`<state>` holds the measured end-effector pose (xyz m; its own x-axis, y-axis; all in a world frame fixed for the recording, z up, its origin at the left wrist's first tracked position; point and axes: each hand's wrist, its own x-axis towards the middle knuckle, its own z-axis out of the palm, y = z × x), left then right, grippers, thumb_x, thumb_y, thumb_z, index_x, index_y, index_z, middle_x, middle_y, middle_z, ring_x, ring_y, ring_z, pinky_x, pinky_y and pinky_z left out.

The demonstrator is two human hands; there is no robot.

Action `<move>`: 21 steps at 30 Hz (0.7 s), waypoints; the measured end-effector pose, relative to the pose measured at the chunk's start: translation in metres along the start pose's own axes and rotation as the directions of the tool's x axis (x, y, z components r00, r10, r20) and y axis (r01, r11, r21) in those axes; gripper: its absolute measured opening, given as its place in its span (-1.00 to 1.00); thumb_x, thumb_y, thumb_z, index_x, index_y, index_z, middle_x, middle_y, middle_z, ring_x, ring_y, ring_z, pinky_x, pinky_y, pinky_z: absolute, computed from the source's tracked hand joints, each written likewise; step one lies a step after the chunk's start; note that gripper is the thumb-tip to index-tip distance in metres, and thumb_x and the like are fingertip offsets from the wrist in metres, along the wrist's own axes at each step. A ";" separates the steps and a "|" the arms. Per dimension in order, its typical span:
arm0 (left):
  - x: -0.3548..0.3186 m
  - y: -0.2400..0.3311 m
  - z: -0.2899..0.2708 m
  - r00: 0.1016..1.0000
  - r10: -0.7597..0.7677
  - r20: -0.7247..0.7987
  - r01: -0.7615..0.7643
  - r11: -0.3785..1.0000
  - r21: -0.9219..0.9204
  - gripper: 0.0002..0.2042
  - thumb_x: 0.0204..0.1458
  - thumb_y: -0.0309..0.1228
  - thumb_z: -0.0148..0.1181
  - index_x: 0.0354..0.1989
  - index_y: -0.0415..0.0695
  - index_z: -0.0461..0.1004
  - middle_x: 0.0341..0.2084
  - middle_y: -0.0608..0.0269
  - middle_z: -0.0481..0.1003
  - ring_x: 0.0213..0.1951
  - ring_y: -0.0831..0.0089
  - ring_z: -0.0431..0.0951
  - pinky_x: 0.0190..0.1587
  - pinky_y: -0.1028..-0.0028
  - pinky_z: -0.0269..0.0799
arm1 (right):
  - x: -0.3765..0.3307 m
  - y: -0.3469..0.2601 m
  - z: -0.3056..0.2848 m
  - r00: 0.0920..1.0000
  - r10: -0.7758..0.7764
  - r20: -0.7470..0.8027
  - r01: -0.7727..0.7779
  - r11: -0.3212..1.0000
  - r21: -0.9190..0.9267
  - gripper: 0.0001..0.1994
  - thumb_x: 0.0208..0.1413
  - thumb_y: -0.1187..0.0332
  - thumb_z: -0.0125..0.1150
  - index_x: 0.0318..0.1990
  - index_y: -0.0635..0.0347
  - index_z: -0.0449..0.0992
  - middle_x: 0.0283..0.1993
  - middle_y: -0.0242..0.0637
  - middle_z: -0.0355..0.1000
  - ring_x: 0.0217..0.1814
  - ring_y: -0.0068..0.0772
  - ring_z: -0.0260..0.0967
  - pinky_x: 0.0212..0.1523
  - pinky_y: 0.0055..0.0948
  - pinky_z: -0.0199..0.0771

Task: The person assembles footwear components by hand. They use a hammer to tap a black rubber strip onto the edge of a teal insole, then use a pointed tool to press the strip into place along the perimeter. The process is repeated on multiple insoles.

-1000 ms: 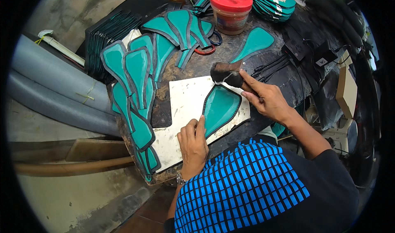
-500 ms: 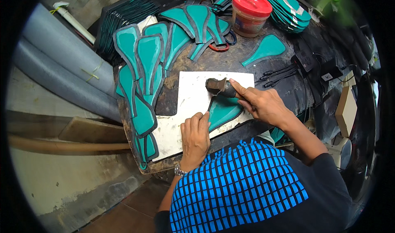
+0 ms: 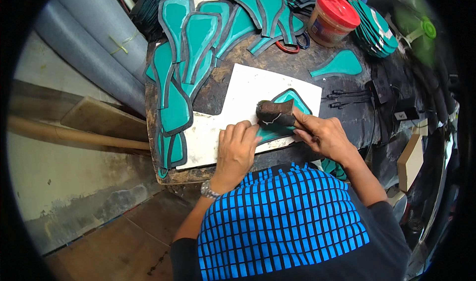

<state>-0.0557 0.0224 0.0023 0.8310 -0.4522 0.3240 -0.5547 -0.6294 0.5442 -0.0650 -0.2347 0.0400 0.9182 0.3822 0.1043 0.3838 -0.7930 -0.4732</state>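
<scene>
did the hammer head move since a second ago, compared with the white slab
Yes. The hammer head in the right hand was up near the white slab's far edge; it now sits lower, down on the teal piece, closer to the left hand.

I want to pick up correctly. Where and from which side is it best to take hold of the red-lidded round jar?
Probably the red-lidded round jar is best gripped around its body under the lid, from the front side nearest the person. It stands upright, and the teal pieces crowd it at right and behind.
</scene>
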 end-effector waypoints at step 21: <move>-0.005 -0.015 -0.004 0.998 0.066 -0.014 -0.066 0.998 0.015 -0.76 0.08 -0.38 0.30 -0.11 -0.17 0.52 -0.19 0.24 0.47 -0.13 0.32 0.42 -0.09 0.30 0.22 | 0.007 -0.002 -0.010 0.998 -0.062 0.002 0.062 0.994 -0.091 -0.35 0.16 0.34 0.32 0.42 -0.14 0.28 -0.22 -0.24 0.59 -0.42 -0.17 0.55 -0.48 -0.28 0.52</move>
<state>-0.0513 0.0371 -0.0043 0.7929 -0.4840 0.3703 -0.6090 -0.6077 0.5097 -0.0580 -0.2353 0.0509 0.8925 0.4315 0.1311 0.4470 -0.8077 -0.3844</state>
